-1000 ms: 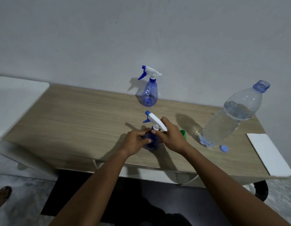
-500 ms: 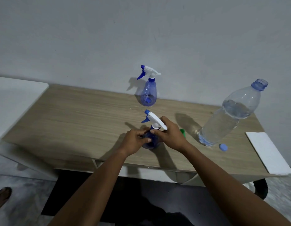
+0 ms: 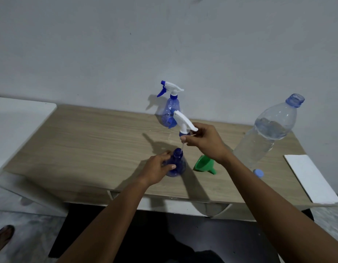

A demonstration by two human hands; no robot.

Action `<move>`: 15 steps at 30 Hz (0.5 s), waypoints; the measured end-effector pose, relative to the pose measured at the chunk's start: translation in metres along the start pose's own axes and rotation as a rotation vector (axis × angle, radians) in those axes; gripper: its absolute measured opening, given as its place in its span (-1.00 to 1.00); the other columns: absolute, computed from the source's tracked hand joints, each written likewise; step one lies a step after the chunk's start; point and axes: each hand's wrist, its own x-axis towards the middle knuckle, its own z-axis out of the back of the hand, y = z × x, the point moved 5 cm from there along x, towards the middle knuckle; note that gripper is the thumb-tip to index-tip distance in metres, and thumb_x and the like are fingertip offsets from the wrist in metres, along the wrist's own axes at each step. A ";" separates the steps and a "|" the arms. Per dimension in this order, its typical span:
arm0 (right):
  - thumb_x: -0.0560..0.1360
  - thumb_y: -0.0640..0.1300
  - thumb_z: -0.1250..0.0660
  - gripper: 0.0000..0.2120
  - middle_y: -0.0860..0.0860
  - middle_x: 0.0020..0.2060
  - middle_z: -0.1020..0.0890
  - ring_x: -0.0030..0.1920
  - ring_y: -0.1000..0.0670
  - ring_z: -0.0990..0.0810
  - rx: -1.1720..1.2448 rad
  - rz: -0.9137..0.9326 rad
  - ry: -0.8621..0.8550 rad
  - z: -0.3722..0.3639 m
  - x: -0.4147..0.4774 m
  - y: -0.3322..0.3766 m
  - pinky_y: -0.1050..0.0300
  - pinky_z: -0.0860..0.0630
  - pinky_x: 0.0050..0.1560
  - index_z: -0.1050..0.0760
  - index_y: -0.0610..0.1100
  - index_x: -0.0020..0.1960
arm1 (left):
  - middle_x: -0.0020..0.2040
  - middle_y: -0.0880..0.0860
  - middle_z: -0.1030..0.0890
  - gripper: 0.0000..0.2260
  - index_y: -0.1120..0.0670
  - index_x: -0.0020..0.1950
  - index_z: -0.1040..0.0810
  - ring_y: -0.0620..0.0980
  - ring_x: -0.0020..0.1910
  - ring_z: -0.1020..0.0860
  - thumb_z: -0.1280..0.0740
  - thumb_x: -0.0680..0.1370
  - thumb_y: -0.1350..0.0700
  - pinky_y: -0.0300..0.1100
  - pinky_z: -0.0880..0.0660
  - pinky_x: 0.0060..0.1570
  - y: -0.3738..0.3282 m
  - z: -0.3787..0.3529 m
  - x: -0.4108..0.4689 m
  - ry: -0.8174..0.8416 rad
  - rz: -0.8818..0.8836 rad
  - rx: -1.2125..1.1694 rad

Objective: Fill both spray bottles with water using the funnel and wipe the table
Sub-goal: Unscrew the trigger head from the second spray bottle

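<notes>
The right hand (image 3: pixel 204 143) is pinching the white spray head (image 3: pixel 183 122) by its collar, above the open neck of the near spray bottle (image 3: pixel 176 164). Its thin tube, I think, is hanging into the neck. The left hand (image 3: pixel 156 168) is gripping the blue bottle body on the table (image 3: pixel 88 139). The green funnel (image 3: pixel 203 164) is lying on its side just right of the bottle, with the spout pointing toward the person, nearer the right hand.

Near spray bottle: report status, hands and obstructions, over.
Left hand grips near spray bottle, upright on table. Right hand pinches spray head above the neck, dip tube hanging down. Funnel on its side, right, clear of bottle.
</notes>
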 end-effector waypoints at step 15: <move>0.35 0.00 -0.62 -0.63 0.15 -0.11 -0.75 -0.07 0.05 -0.68 -0.555 -0.173 -0.255 0.064 0.049 -0.061 0.06 -0.57 -0.02 -0.71 0.12 0.14 | 0.17 -0.19 -0.58 -0.72 0.15 0.19 -0.66 -0.26 0.00 -0.57 -0.48 0.48 0.25 -0.64 -0.35 -0.09 0.001 -0.007 0.016 0.011 0.099 -0.014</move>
